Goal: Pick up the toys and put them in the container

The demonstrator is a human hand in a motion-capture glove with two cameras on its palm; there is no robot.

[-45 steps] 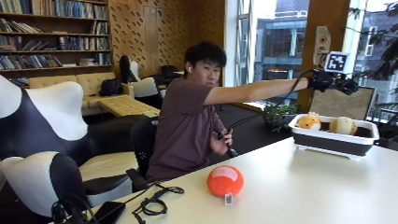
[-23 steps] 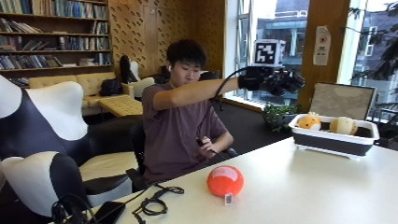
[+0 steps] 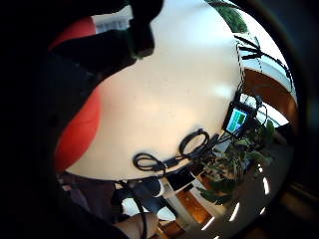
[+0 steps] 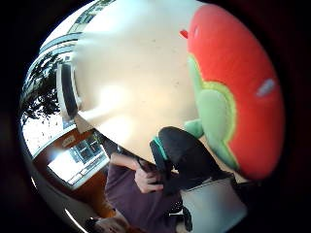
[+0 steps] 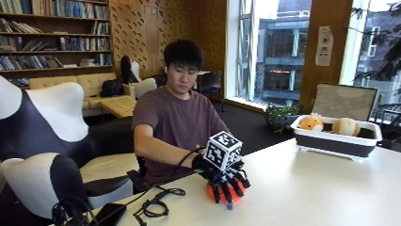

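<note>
Resting on red toy [image 5: 226, 190] – right hand [image 5: 222, 176], fingers draped round it; white table [image 5: 313, 188], bookshelves [image 5: 50, 35] behind.

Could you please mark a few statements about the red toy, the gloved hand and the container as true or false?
1. The gloved right hand is on top of the red plush toy. True.
2. The black and white container is empty. False: two plush toys, orange and cream, sit in it.
3. The red toy rests on the white table. True.
4. The container stands right beside the red toy. False: it sits apart, towards the table's far end.
5. A black cable lies on the table. True.
</note>
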